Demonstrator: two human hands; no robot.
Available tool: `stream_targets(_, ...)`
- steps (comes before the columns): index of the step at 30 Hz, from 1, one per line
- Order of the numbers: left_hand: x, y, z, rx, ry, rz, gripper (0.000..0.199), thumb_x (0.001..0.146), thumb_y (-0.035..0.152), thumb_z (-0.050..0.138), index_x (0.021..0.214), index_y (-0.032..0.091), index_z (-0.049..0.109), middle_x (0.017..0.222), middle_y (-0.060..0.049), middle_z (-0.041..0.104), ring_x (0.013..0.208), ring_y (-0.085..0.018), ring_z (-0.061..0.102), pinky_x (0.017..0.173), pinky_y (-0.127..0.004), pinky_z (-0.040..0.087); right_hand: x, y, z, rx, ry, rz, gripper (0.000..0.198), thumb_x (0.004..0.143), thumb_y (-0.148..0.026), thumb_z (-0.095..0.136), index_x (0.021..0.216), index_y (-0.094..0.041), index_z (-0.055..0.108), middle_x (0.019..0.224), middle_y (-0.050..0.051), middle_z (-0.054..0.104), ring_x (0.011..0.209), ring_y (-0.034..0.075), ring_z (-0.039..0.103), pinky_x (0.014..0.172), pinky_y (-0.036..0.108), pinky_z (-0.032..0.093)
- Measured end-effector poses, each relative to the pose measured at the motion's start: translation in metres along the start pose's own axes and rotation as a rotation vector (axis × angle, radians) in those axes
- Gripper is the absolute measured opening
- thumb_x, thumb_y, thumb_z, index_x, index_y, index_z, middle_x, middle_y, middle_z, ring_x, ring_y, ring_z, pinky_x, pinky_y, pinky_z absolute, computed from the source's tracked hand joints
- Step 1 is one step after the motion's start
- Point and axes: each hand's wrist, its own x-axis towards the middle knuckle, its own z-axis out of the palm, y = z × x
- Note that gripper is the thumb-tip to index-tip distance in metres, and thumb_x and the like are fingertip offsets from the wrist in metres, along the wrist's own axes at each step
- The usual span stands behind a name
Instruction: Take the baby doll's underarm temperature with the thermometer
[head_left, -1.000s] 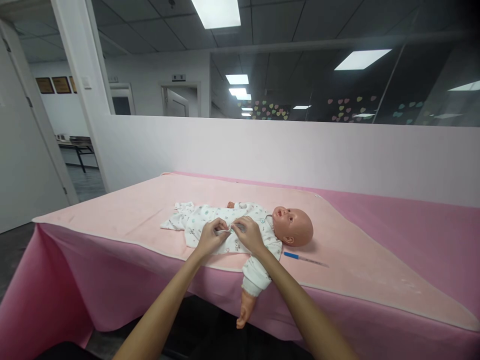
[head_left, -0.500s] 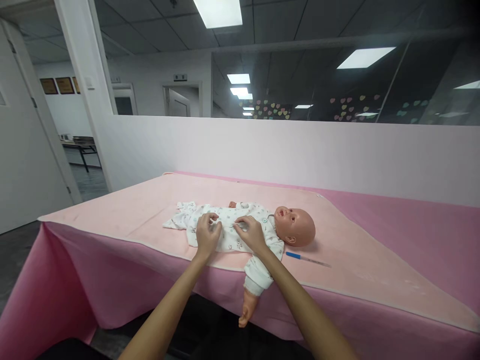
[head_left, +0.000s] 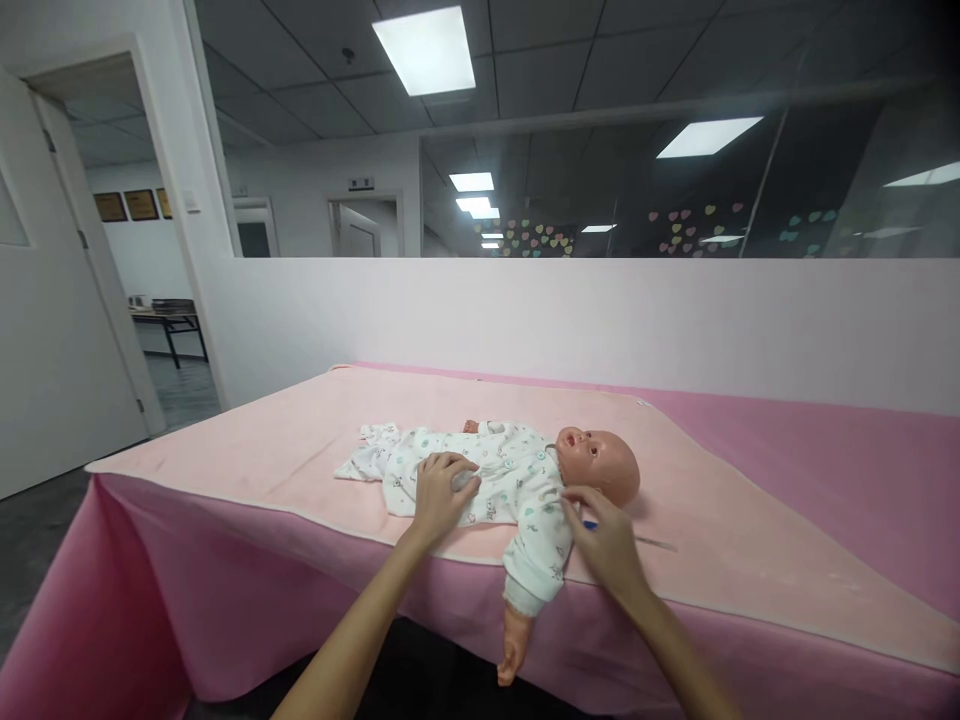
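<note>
A baby doll in white patterned clothes lies on its back, head to the right, one arm hanging over the table's front edge. My left hand rests over its belly, fingers curled round a small whitish, see-through thing whose kind I cannot make out. At the doll's near shoulder, just below its head, is my right hand, thumb and forefinger brought together; what is between them, if anything, is hidden. A thin stick with a blue end lies on the cloth, partly covered by that hand.
A peach cloth over a pink cover drapes the table, whose front edge is close to my forearms. Behind stands a low white wall with glass above it. An open door is at the left.
My right hand has moved right, away from my left hand, from the doll's belly to its shoulder and over the blue-ended stick. My left hand stays at the belly, more closed. The view has tilted up.
</note>
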Motion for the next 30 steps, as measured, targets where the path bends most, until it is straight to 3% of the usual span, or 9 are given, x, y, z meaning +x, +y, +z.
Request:
stream_targets(5, -0.001, 0.002, -0.001, -0.039, 0.036, 0.002, 0.013, 0.077, 0.029, 0.054, 0.082, 0.026, 0.066, 0.098, -0.002, 0.058, 0.092, -0.019, 0.05, 0.086, -0.036, 0.033, -0.017, 0.061, -0.048, -0.372, -0.121, 0.262, 0.028, 0.079, -0.037, 0.042, 0.084, -0.018, 0.061, 0.089, 0.008, 0.065, 0.083, 0.024, 0.059, 0.07, 0.032, 0.044)
stream_targets(10, 0.0, 0.001, 0.001, -0.002, 0.012, -0.009, 0.014, 0.076, 0.03, 0.055, 0.079, 0.028, 0.068, 0.101, -0.001, 0.058, 0.09, -0.019, 0.05, 0.086, -0.038, 0.033, -0.015, 0.081, -0.054, -0.511, -0.254, 0.207, 0.035, 0.082, -0.037, 0.035, 0.086, -0.017, 0.064, 0.092, 0.01, 0.065, 0.088, 0.025, 0.057, 0.077, 0.036, 0.042)
stream_targets(17, 0.0, 0.001, 0.004, 0.033, 0.008, -0.036, 0.014, 0.075, 0.031, 0.056, 0.077, 0.028, 0.069, 0.106, 0.0, 0.056, 0.095, -0.02, 0.049, 0.087, -0.039, 0.031, -0.025, 0.082, -0.053, -0.431, -0.292, 0.144, 0.035, 0.082, -0.028, 0.031, 0.096, -0.015, 0.06, 0.103, 0.01, 0.062, 0.098, 0.024, 0.054, 0.086, 0.035, 0.039)
stream_targets(21, 0.002, -0.001, 0.005, -0.005, -0.007, -0.061, 0.012, 0.074, 0.033, 0.057, 0.074, 0.03, 0.069, 0.107, 0.002, 0.057, 0.096, -0.02, 0.049, 0.086, -0.039, 0.031, -0.027, 0.075, -0.059, -0.384, -0.296, 0.203, 0.032, 0.081, -0.029, 0.032, 0.088, -0.016, 0.06, 0.095, 0.009, 0.064, 0.093, 0.022, 0.057, 0.08, 0.032, 0.042)
stream_targets(26, 0.003, -0.002, 0.002, -0.033, -0.017, -0.079, 0.014, 0.075, 0.035, 0.056, 0.077, 0.029, 0.068, 0.098, 0.002, 0.061, 0.096, -0.02, 0.049, 0.085, -0.037, 0.031, -0.005, 0.038, -0.082, -0.342, -0.3, 0.325, 0.028, 0.078, -0.039, 0.041, 0.083, -0.022, 0.063, 0.086, 0.004, 0.067, 0.076, 0.021, 0.062, 0.067, 0.029, 0.043)
stream_targets(30, 0.002, -0.001, 0.002, -0.045, -0.013, -0.089, 0.016, 0.075, 0.037, 0.054, 0.076, 0.027, 0.067, 0.092, 0.001, 0.063, 0.095, -0.021, 0.049, 0.085, -0.037, 0.032, 0.022, 0.007, -0.094, -0.289, -0.244, 0.302, 0.027, 0.072, -0.045, 0.048, 0.072, -0.022, 0.063, 0.07, 0.003, 0.067, 0.058, 0.018, 0.061, 0.056, 0.026, 0.041)
